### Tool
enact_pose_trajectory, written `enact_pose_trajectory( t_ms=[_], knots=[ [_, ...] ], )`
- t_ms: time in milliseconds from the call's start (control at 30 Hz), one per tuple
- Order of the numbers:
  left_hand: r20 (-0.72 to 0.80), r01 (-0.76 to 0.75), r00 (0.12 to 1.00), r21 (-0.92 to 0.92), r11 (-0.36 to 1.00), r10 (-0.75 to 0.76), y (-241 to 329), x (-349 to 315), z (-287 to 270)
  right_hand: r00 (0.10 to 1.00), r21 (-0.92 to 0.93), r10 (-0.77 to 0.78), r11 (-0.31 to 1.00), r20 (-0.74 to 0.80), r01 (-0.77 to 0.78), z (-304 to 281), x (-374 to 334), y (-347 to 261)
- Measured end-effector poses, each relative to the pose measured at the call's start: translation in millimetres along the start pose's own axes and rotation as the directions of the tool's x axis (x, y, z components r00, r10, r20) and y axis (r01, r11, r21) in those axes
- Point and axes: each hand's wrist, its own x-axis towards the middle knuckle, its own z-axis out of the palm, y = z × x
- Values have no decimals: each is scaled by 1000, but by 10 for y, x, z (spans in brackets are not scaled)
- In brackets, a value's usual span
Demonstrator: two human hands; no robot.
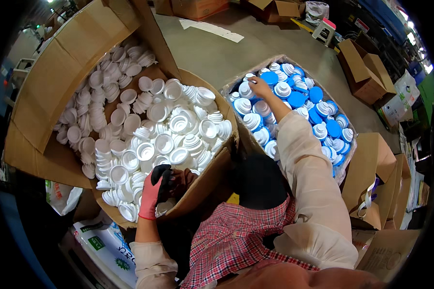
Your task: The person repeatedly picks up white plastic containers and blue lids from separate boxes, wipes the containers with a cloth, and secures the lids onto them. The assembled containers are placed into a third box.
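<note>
Many white cups [164, 143] fill the big box [211, 185], maybe so its walls stop spills. From afar I see the left hand [158, 186] at its near edge, fingers curled; I can't tell what they hold. Right of the big box, the right hand [262, 88] bends its fingers onto blue-and-white caps [296, 99]; any grip is unclear.

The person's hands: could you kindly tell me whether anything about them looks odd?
One mismatch stands out: the left hand wears a red-and-black glove, while the right hand, over the blue-and-white pieces, looks bare.
</note>
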Motion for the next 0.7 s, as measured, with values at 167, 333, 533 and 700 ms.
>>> enact_pose_trajectory(
  t_ms=[167,333,533,700],
  knots=[
    [-31,0,1000,75,997,2,26,-108,-71,991,-370,-93,928,-99,50,130,-213,-613],
    [31,6,999,66,998,-8,240,-120,71,876,-434,-473,772,96,464,178,-394,-119],
    [73,-126,991,235,964,112,141,-112,17,918,-457,-385,802,97,384,161,-430,-297],
    [58,-144,989,280,949,133,-63,-120,-49,971,-510,-228,845,-73,161,182,-375,-270]
  ],
)
